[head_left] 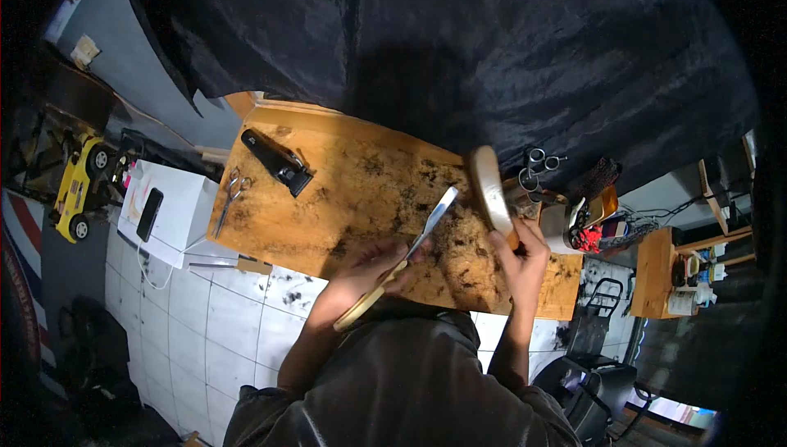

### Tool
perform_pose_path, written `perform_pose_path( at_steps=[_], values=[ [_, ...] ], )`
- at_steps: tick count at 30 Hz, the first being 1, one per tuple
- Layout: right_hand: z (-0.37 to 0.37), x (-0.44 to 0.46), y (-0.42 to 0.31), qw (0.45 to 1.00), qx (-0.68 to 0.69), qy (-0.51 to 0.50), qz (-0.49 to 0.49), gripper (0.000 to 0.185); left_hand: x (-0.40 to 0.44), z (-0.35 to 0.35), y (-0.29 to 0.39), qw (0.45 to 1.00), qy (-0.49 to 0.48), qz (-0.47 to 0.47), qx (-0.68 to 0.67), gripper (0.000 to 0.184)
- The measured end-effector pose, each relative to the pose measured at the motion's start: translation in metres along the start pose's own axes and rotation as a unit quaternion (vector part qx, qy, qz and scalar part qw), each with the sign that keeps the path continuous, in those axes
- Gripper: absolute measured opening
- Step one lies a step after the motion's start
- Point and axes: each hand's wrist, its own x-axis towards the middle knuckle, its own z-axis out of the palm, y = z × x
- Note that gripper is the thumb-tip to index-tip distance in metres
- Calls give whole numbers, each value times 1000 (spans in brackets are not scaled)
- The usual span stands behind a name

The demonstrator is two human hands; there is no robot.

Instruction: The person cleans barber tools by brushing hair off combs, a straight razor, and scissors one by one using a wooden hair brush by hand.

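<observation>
In the head view, my left hand (377, 268) is closed around a straight razor (437, 212), whose blade is swung out and points up and to the right. The razor's pale handle lies back along the palm and wrist. My right hand (525, 260) grips the end of a curved, glossy wooden brush (489, 189), held upright over the table; its bristles cannot be made out. Beneath both hands is a wooden table (328, 221) strewn with dark hair clippings. A black hair clipper (277, 162) rests at the table's back left, and scissors (233, 199) lie near the left edge.
A black cloth (525, 45) hangs behind the table. Left stand a white box (168, 230) with a phone (150, 214) on it and a yellow toy car (78, 189). More scissors (539, 171) and a container with a red item (589, 239) are at the right.
</observation>
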Motion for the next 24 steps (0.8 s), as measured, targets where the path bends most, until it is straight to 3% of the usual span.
perform_pose_path(
  at_steps=[1,2,4,7,13,15,16,18,19,21,22,24],
  values=[
    [-1,1,-4,999,14,22,21,35,4,-6,-3,999,-19,0,-36,29],
    [-9,0,-6,998,10,-40,47,35,7,-9,-4,997,1,8,-71,28],
    [-10,-6,-3,996,8,-87,1,32,17,-7,1,989,41,24,-140,26],
    [0,-11,-8,987,40,-147,-56,35,26,-12,9,984,91,52,-142,23],
    [7,-25,-27,932,29,-354,-74,43,31,-17,45,972,-21,99,-210,30],
    [1,-23,-20,920,39,-376,-103,44,30,-22,52,963,-65,122,-232,29],
    [-2,-19,-19,914,43,-386,-116,45,27,-19,55,970,-24,133,-201,29],
    [-5,-16,-14,918,62,-366,-139,46,28,-22,57,976,-58,135,-159,29],
    [-5,-16,-15,936,56,-330,-108,45,29,-22,57,978,-76,135,-138,28],
    [-1,-11,-23,965,43,-253,-47,43,27,-7,53,985,3,147,-87,28],
    [3,-9,-23,970,28,-238,-37,42,26,-1,52,985,43,153,-61,28],
    [11,-14,-23,971,31,-229,-52,43,31,-2,51,985,29,156,-70,27]
  ],
)
